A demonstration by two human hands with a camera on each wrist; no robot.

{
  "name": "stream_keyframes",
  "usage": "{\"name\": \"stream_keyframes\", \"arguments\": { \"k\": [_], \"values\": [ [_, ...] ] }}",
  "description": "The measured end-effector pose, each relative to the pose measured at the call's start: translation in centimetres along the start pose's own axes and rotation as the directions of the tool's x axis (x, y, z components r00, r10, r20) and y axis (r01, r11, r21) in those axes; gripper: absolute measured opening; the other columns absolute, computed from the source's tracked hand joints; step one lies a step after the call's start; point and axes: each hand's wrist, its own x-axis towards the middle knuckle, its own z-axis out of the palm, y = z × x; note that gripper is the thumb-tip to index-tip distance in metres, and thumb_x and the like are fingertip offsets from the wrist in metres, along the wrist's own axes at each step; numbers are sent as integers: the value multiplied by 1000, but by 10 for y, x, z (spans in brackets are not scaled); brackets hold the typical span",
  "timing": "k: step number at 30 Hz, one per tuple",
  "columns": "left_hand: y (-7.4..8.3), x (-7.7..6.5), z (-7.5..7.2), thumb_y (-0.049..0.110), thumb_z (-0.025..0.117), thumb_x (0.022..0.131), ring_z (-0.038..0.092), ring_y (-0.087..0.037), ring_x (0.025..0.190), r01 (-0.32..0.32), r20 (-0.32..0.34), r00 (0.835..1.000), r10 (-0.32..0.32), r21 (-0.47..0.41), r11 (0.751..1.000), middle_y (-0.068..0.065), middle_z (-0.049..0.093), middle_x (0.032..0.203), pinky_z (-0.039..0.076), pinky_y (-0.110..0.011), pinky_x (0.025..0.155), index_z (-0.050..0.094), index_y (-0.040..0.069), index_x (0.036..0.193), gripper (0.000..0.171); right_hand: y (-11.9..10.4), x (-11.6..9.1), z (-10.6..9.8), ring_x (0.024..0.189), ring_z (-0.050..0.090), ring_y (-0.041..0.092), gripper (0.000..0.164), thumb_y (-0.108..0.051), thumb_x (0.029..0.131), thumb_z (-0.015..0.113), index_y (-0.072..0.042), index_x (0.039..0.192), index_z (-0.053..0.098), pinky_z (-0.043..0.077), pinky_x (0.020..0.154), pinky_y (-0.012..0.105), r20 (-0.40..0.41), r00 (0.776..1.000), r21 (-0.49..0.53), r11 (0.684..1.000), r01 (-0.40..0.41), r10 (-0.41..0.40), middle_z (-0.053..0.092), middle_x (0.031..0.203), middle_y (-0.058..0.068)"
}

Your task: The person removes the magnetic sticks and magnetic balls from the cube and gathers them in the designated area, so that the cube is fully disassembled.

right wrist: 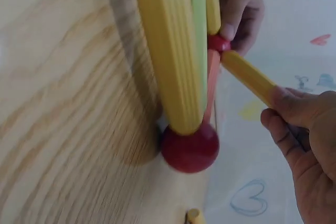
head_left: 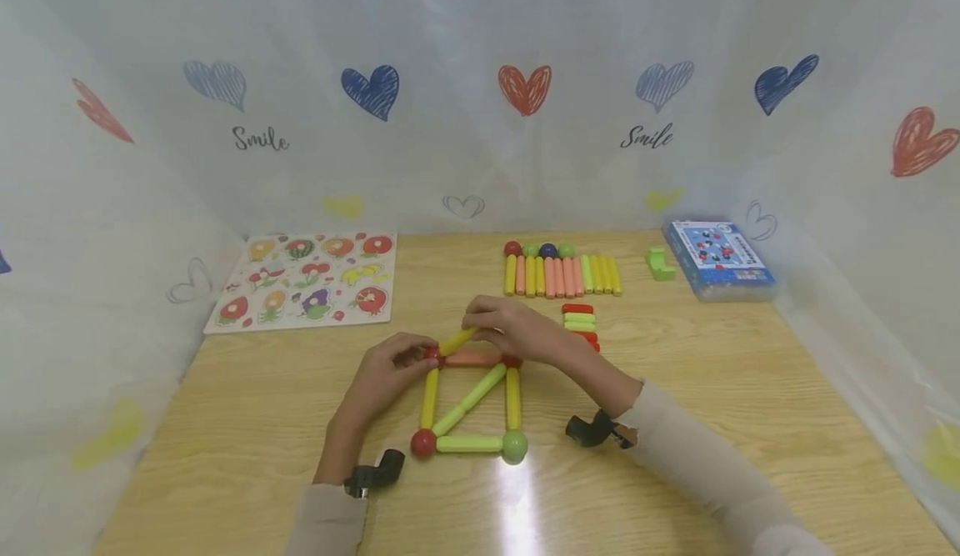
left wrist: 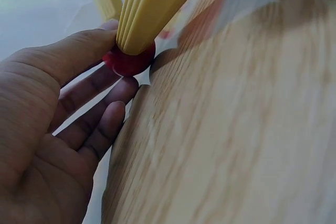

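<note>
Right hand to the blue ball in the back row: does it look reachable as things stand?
Probably not just yet: the right hand is pinching a yellow stick. Once it lets go, the way looks free: nothing covers the blue ball, though green balls sit close on both sides.

We wear long, plain sleeves (head_left: pixel 701 460) in pale beige. We also wear two black, bent wrist cameras (head_left: pixel 386 468) with rounded ends.
</note>
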Motion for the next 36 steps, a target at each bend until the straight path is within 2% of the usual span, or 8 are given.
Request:
{"name": "stream_keyframes", "arguments": {
  "k": [3, 6, 11, 14, 18, 25, 32, 36],
  "values": [
    [3, 0, 1, 31, 76, 90, 63, -12, 92, 8, 1, 1000, -8, -4, 1000, 9, 67, 107, 54, -30, 79, 73, 25, 115, 26, 7, -7, 0, 93, 62, 17, 16, -1, 90, 73, -3, 105, 73, 52, 80, 19, -25, 1000, -53, 999, -1, 0, 62, 107, 7],
    [5, 0, 3, 31, 76, 91, 63, -12, 91, 19, 11, 1000, -18, -11, 1000, 9, 67, 107, 54, -30, 80, 72, 25, 116, 26, 10, -15, -2, 87, 62, 15, 17, -2, 89, 75, -3, 105, 73, 54, 74, 22, -90, 994, -47, 997, -68, 64, 63, 106, 7],
    [9, 0, 3, 30, 76, 90, 63, -12, 94, 30, 14, 999, -30, -8, 1000, 9, 67, 108, 55, -31, 82, 72, 24, 116, 27, 6, -28, -11, 83, 64, 15, 19, -1, 87, 75, -2, 106, 72, 58, 69, 36, -257, 950, 102, 982, -157, 178, 66, 105, 8],
    [11, 0, 1, 29, 77, 90, 63, -12, 96, 34, 5, 999, -34, -3, 999, 8, 68, 109, 55, -32, 83, 72, 23, 116, 28, 4, -35, -18, 84, 65, 14, 21, 1, 87, 73, -2, 108, 71, 59, 72, 39, -302, 929, 146, 973, -178, 215, 66, 107, 7],
    [10, -1, 0, 32, 76, 90, 63, -12, 96, 50, 10, 999, -50, 4, 999, 9, 67, 109, 55, -32, 84, 71, 23, 118, 29, 6, -47, -25, 85, 66, 13, 25, 0, 87, 75, -4, 111, 72, 58, 74, 34, -331, 911, 128, 968, -217, 248, 67, 110, 6],
    [5, -1, 2, 36, 75, 90, 63, -12, 94, 30, 14, 999, -30, 5, 1000, 8, 67, 109, 54, -29, 82, 71, 24, 119, 32, 12, -70, -34, 84, 65, 13, 27, 0, 86, 77, -6, 111, 72, 58, 71, 43, -367, 886, 122, 959, -256, 284, 67, 107, 4],
    [4, -2, 4, 36, 75, 90, 63, -12, 93, 33, 6, 999, -33, 13, 999, 8, 67, 108, 54, -29, 81, 71, 24, 119, 32, 14, -91, -44, 91, 68, 20, 27, -3, 86, 78, -6, 112, 72, 58, 78, 36, -374, 852, 104, 929, -355, 367, 67, 111, 4],
    [6, -2, 5, 37, 75, 90, 63, -12, 95, 48, 12, 999, -48, 14, 999, 8, 67, 108, 54, -29, 82, 71, 25, 119, 32, 17, -104, -51, 89, 68, 19, 27, -1, 85, 78, -6, 111, 72, 58, 78, 35, -398, 829, 87, 915, -393, 394, 68, 109, 5]
  ]
}}
